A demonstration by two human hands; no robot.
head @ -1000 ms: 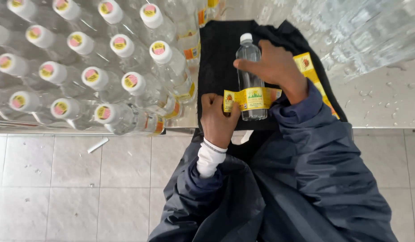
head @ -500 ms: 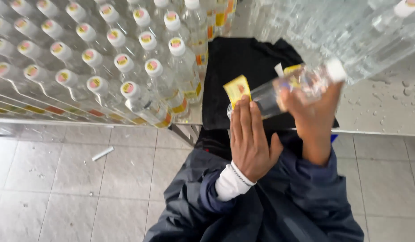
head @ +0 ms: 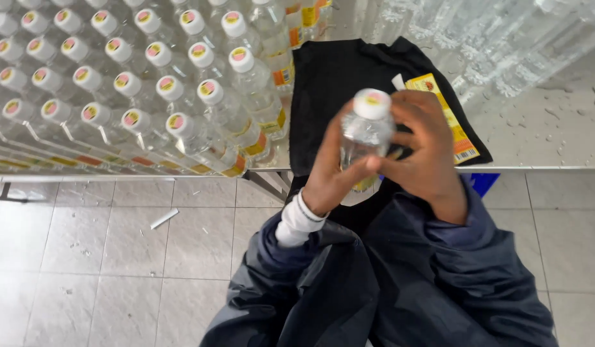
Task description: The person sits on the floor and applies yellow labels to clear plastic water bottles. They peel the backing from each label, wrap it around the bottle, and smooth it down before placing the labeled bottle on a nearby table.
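I see both hands wrapped around a clear bottle (head: 367,132): left hand (head: 329,180) fingers pinching its side, right hand (head: 426,151) fingers curled around it, above the black cloth (head: 329,96) on the desk (head: 554,128).

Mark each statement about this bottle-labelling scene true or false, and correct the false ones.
1. Both hands grip one clear bottle. True: the left hand and right hand hold it together.
2. The held bottle has no cap. False: a white cap is on it.
3. Rows of capped bottles stand on the table to the left. True.
4. A red cloth lies on the table. False: the cloth is black.
5. A strip of yellow labels lies on the cloth. True.
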